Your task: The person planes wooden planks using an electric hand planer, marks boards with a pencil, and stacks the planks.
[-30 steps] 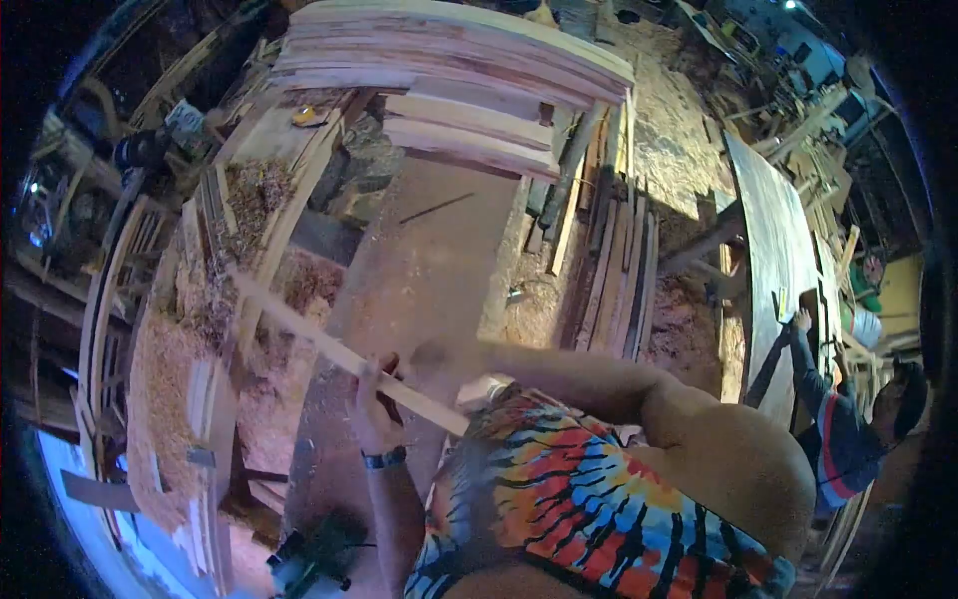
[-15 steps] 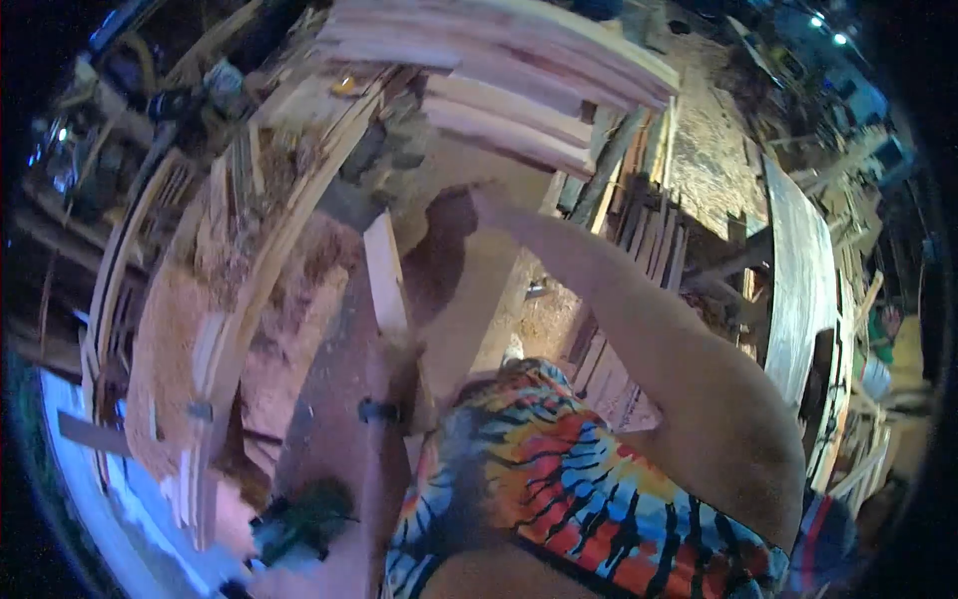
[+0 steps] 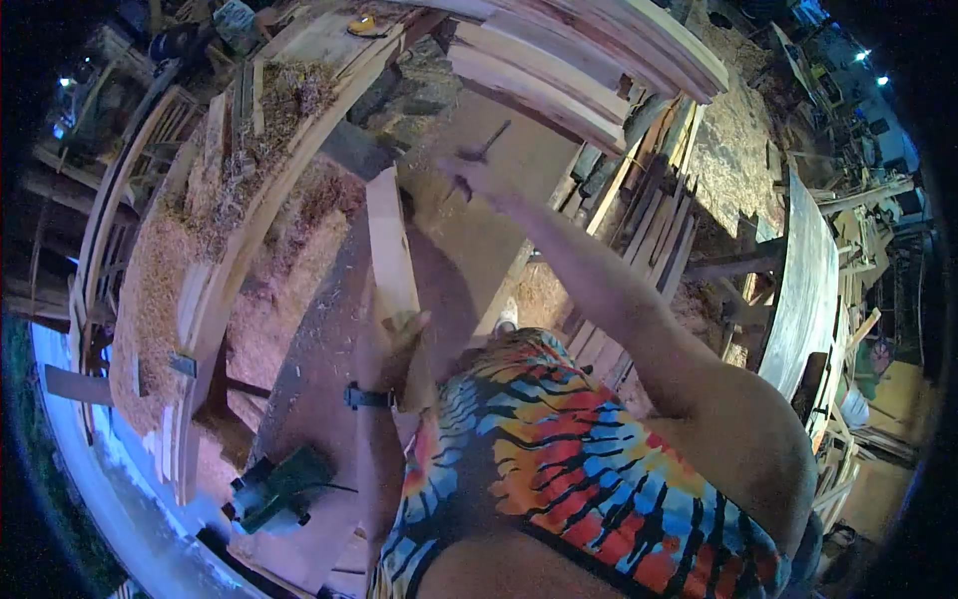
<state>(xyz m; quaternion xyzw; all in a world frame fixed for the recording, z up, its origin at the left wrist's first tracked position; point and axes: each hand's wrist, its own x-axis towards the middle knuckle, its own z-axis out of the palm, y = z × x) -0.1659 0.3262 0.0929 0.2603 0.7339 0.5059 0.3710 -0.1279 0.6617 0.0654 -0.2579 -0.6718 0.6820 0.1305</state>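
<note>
Markings on the green power tool (image 3: 281, 491): too blurred to read from where I stood. Wood strip (image 3: 389, 245): pale, flat, straight-edged, bare face, lit brighter than the bench (image 3: 509, 225). It sat in the left hand (image 3: 401, 334), over the bench, far end angled up and away from the person. Left hand was clamped round its near part, dark watch (image 3: 369, 396) on that wrist. Right hand (image 3: 477, 175) was stretched out over the far part of the bench, right by a thin dark bar (image 3: 493, 138). Fingers blurred; couldn't tell if apart or together, or touching the bar.

Bench top: brown, dusty, specks near the green tool. Stacked boards (image 3: 539, 85) at its far end, shavings (image 3: 284, 95) heaped to the left, yellow item (image 3: 367, 27) beyond them. Pale sheet (image 3: 806, 280) off right. Room: dim, timber-cluttered, small bright lamps (image 3: 861, 56) upper right.
</note>
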